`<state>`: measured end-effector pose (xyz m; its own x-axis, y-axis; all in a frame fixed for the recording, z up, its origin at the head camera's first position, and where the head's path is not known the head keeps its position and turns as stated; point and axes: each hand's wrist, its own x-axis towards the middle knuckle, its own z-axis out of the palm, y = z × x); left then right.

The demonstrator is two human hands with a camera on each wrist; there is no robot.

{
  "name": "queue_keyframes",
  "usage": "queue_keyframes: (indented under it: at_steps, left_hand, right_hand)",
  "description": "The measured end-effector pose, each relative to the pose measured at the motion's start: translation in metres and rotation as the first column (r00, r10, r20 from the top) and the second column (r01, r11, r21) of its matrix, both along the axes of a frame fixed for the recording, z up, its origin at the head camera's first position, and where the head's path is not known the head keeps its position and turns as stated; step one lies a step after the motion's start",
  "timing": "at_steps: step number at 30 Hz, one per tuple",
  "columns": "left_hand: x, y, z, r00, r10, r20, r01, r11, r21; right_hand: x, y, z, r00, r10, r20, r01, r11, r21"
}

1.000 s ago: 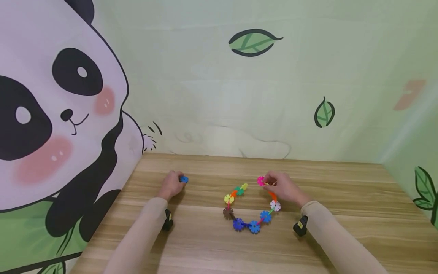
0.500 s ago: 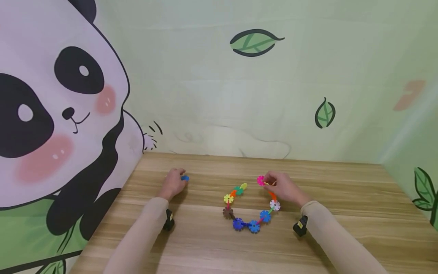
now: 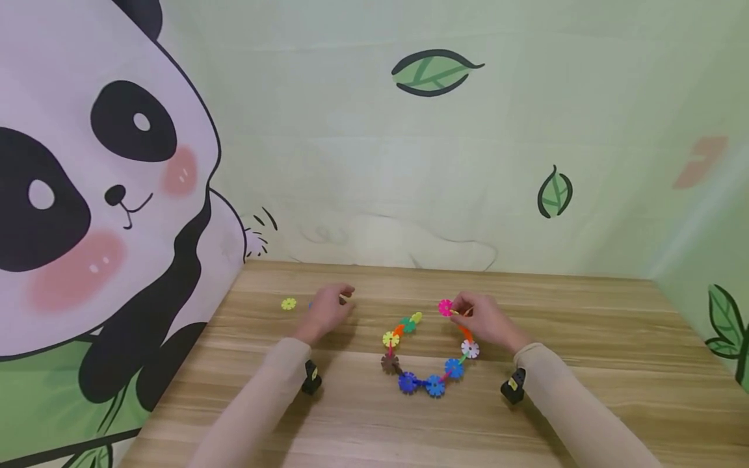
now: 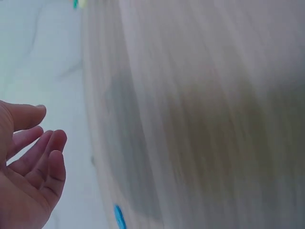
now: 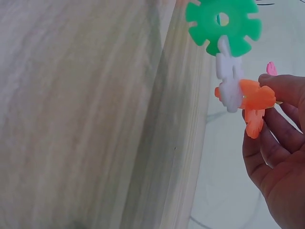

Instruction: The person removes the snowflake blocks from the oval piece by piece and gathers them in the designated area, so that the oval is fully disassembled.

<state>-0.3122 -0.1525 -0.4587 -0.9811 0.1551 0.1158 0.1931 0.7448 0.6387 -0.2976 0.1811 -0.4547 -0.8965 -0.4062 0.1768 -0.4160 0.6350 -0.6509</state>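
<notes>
A chain of notched plastic discs (image 3: 435,386), linked edge to edge in an open loop, lies on the wood-grain bench (image 3: 351,429), its blue discs nearest and its gap facing away. It looks light, stiff and smooth; the slotted joints would probably pop apart if twisted, so a disc's rim beside a joint seems the safest hold. Farther along, the person's right hand (image 3: 484,318) pinches the chain's right end between thumb and fingers, just behind a pink disc (image 3: 445,307); the piece gripped is mostly hidden. Across the gap, the left hand (image 3: 328,313) has thumb and fingers apart, loosely bent, holding nothing. Beyond it lie a loose yellow disc (image 3: 289,303) and a half-hidden blue one (image 3: 312,304). Behind is a wall painted with a panda (image 3: 131,214). No brand or writing can be read.
</notes>
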Motion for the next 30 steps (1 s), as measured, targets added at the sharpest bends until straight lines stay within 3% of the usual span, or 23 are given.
queue_keyframes:
  at_steps: [8,14,18,24,30]
  left_hand:
    - [0.008,0.036,0.002,0.996,-0.094,-0.001,0.093,0.985,0.144]
    - [0.012,0.060,0.006,0.992,-0.120,0.046,0.106,0.966,0.237]
    - [0.012,0.075,0.008,0.987,-0.144,0.064,0.122,0.955,0.270]
    - [0.010,0.096,0.008,0.971,-0.187,0.150,0.133,0.942,0.309]
    - [0.009,0.111,0.005,0.964,-0.203,0.170,0.137,0.932,0.334]
  right_hand:
    - [0.001,-0.001,0.000,1.000,-0.007,0.007,0.007,1.000,0.007]
    - [0.001,-0.002,0.001,1.000,-0.002,-0.003,0.002,1.000,0.010]
    - [0.000,-0.004,0.001,1.000,0.007,-0.017,-0.006,1.000,0.012]
    - [-0.001,-0.005,0.001,1.000,0.024,-0.017,-0.024,1.000,0.000]
    - [-0.003,-0.007,0.001,0.999,0.038,-0.028,-0.038,0.999,-0.003]
